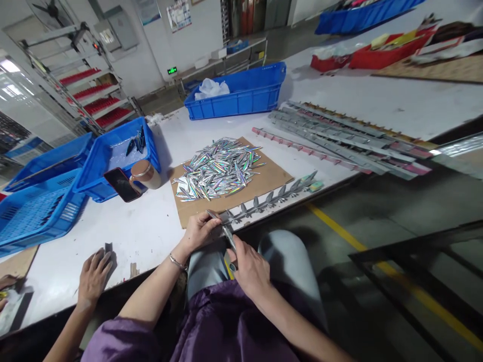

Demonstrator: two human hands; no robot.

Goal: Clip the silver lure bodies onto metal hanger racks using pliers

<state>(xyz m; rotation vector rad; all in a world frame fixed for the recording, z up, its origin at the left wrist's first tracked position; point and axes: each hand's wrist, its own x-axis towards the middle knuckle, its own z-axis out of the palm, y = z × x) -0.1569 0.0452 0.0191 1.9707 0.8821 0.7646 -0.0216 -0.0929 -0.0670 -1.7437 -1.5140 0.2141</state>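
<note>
My left hand (199, 230) pinches a slim silver fish-shaped piece (212, 213) at the near end of a long metal strip (260, 210). Along that strip, several similar pieces stand upright in a row by the table's front edge. In my right hand (249, 266) is a silver rod-like tool (229, 236) with a round end; its tip reaches up to the strip close to my left fingers. Just beyond, a heap of shiny silver fish-shaped pieces (219, 168) lies on a brown cardboard sheet (277, 177).
Grey and pink strips (339, 136) lie stacked at the right. A blue crate (237, 98) stands behind the heap. To the left are a phone (121, 185), a lidded cup (147, 175) and more blue crates (45, 211). Another person's hand (94, 276) rests on the table.
</note>
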